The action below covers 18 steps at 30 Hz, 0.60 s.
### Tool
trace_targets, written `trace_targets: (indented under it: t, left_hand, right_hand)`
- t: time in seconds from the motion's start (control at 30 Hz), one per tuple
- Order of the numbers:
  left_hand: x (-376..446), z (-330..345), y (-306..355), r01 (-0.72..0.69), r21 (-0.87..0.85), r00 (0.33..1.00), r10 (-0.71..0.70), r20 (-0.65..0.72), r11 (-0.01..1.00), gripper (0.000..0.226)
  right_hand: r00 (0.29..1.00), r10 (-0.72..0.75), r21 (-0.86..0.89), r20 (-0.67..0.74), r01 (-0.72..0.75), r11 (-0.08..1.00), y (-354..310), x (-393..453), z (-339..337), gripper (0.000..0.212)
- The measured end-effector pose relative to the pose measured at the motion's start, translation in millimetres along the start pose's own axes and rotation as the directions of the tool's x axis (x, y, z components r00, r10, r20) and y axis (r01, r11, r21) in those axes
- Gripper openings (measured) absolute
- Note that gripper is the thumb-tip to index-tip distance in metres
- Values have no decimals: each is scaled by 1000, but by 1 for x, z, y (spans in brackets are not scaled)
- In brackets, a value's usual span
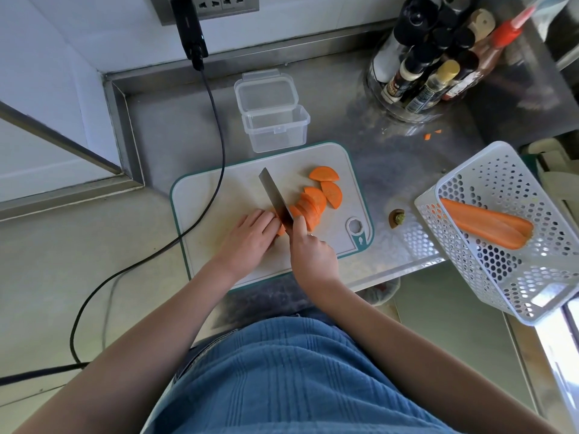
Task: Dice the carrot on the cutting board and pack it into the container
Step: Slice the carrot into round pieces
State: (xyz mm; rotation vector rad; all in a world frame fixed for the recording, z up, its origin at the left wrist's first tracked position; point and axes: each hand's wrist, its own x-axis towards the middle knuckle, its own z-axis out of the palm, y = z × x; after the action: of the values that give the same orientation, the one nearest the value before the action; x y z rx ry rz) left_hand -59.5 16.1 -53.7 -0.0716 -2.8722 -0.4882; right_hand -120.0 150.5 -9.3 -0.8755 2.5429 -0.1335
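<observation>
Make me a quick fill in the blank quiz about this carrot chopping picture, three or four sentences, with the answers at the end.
1. The right hand grips the ____, its blade down among the carrot slices.
2. The left hand rests on the ____-rimmed cutting board.
3. The clear container behind the board stands with its lid ____.
4. A carrot half lies in the white ____.

Missing words: knife; teal; open; basket

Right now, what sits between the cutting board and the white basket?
In the head view, a cut-off carrot top lies on the steel counter between the cutting board and the white basket; otherwise bare counter.
</observation>
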Motion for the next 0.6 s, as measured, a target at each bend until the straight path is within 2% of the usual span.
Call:
trace_targets:
  t: [0.13,0.3,0.33,0.37,0.4,0.43,0.5,0.53,0.57,0.6]
  left_hand:
    - [-2,2,-3,8,-18,1000,-8,-12,1000,22]
    - [0,1,-4,4,-70,1000,-6,-30,998,19]
    - [2,-1,-3,55,-113,998,-58,-20,992,18]
    - [5,-5,-1,161,-175,986,-167,-18,971,19]
    - [11,-10,2,311,-256,944,-330,-34,916,21]
    - [20,-17,5,461,-342,858,-510,-66,819,24]
    - [46,-26,9,661,-464,624,-775,-99,590,31]
    - [61,-28,10,728,-465,539,-839,-67,505,36]
    - [72,-29,10,785,-420,494,-869,-19,455,39]
    - [81,-27,10,828,-341,479,-878,15,446,39]
  right_hand:
    - [1000,27,20,11,-27,999,-2,1,1,46]
    - [998,30,-53,46,-28,998,-5,-1,3,54]
    - [998,30,-55,48,-27,998,-5,0,3,54]
    - [998,31,-54,54,-28,998,-5,0,4,54]
    - [998,32,-54,63,-29,998,-5,0,4,55]
    - [997,31,-58,71,-27,998,-4,1,4,55]
    - [996,28,-69,85,-22,997,-4,0,3,57]
    - [996,26,-75,90,-19,997,-4,0,3,58]
    - [995,22,-80,94,-15,997,-4,1,3,58]
    - [995,18,-83,95,-10,997,-4,1,3,57]
